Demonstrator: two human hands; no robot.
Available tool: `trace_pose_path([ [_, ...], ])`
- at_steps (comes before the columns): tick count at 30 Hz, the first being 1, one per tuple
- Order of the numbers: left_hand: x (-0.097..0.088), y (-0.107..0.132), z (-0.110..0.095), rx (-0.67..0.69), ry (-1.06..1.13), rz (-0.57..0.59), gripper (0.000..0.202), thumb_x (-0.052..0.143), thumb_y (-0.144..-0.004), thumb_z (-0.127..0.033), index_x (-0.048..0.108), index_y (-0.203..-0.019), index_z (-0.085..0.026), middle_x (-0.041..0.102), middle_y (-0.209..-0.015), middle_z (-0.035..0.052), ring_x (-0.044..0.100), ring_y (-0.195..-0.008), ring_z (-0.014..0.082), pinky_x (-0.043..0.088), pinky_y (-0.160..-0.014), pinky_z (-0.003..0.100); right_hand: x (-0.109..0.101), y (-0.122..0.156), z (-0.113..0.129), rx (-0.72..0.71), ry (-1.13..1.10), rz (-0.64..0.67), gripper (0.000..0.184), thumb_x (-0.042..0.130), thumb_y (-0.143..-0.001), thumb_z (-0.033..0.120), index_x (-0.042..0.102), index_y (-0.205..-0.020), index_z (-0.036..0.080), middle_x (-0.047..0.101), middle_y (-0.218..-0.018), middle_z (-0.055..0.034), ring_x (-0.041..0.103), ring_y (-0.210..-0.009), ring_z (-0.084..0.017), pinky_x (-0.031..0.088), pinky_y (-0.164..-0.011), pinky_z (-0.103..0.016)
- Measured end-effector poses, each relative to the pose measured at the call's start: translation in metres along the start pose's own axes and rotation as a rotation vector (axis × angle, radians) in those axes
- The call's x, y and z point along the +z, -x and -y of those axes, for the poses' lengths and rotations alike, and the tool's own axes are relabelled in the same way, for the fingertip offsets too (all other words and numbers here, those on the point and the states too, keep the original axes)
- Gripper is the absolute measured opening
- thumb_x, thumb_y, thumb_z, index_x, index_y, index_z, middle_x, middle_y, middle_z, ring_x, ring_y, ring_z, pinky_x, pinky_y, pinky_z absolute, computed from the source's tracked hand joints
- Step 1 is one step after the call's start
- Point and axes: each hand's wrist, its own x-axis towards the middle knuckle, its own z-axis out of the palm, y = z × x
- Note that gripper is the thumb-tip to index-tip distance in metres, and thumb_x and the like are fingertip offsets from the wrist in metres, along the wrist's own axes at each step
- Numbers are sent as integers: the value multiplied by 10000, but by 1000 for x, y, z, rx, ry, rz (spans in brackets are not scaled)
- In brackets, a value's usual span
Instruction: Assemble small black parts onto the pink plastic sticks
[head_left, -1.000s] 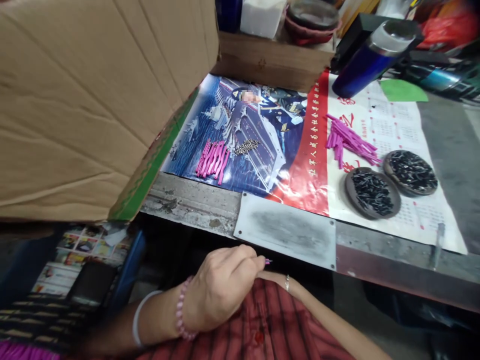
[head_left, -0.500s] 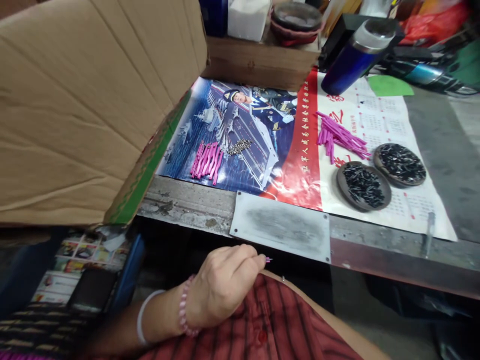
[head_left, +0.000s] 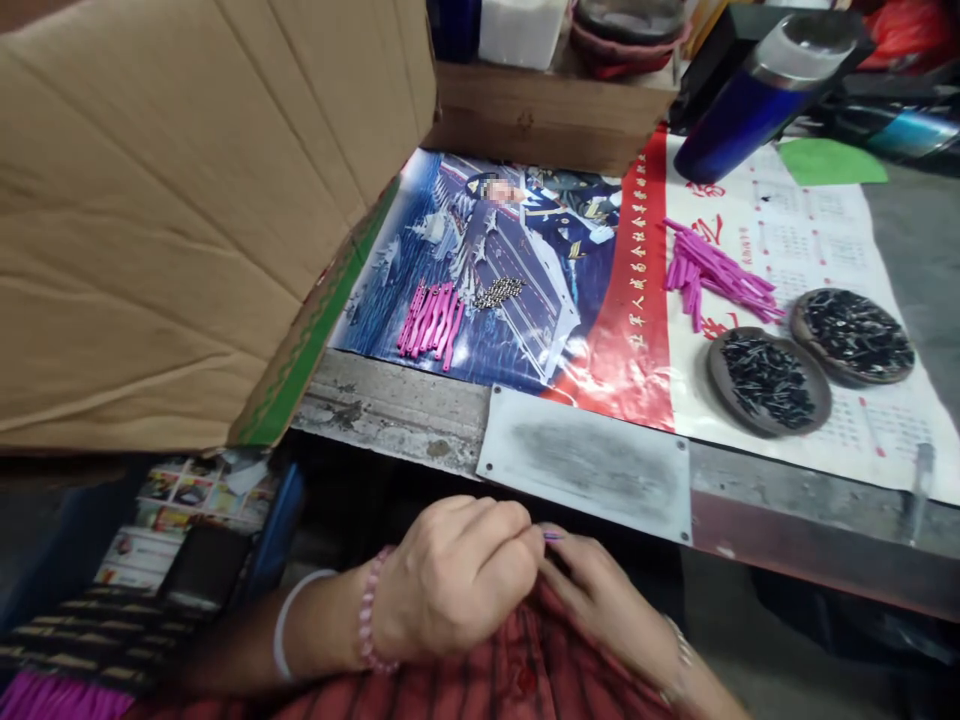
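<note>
In front of my striped shirt, my left hand (head_left: 469,565) is closed in a pinch. From its fingertips sticks the small end of a slim pink plastic piece (head_left: 553,536); the rest is hidden in the hand. My right hand (head_left: 600,590) meets it there, thumb and forefinger closed at that tip. Whatever the right fingers grip is too small and covered to make out. Beyond the hands, a row of pink plastic pieces (head_left: 433,322) lies on a poster (head_left: 600,345), beside a small heap of metal parts (head_left: 499,292).
A large cardboard box (head_left: 187,230) stands at the left. Pink strips (head_left: 716,270) lie near two bowls of dark slender parts, the nearer bowl (head_left: 821,405) and the farther bowl (head_left: 802,320). A grey plate (head_left: 517,450) is fixed at the bench edge. A blue bottle (head_left: 731,115) stands behind.
My right hand has come up from below to join the left hand at the pink piece. The left hand stays nearly in place; the view has shifted slightly.
</note>
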Motion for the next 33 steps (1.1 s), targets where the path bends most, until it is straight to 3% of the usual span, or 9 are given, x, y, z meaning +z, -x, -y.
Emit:
trace_pose_path([
  [4,0,1,-1,20,-36,21,130,493,-969,-76,600,-935,-141,704,-766,55,608,-605,158,470,-532,294,-25,20,27,16,-47,-74,199,489,-1025,322,617,-908,223,676,-823,-5,645,-736,-147,517,-694,-236],
  [7,0,-1,-4,40,-54,28,141,487,-970,-73,597,-919,-145,713,-761,64,608,-608,164,453,-531,303,-35,18,43,2,-159,-171,207,499,-1021,351,622,-914,225,670,-813,4,648,-715,-133,512,-668,-210],
  [17,-1,-2,-11,78,-150,24,145,497,-946,-66,582,-875,-158,724,-783,79,609,-601,166,435,-516,298,-26,4,51,-34,-227,-221,302,528,-997,368,554,-742,209,574,-664,8,547,-599,-134,462,-572,-231],
  [25,-4,-7,-11,147,-168,23,150,517,-930,-40,586,-843,-141,724,-763,106,620,-593,187,416,-497,310,-26,2,56,-70,-193,-243,256,531,-986,306,576,-755,206,598,-669,12,566,-599,-124,462,-576,-218],
  [33,1,1,-10,130,-164,25,139,510,-941,-51,592,-872,-139,720,-743,94,613,-589,188,409,-504,318,-24,0,57,-66,-176,-252,264,518,-975,285,538,-722,210,562,-633,24,524,-559,-113,436,-545,-215],
])
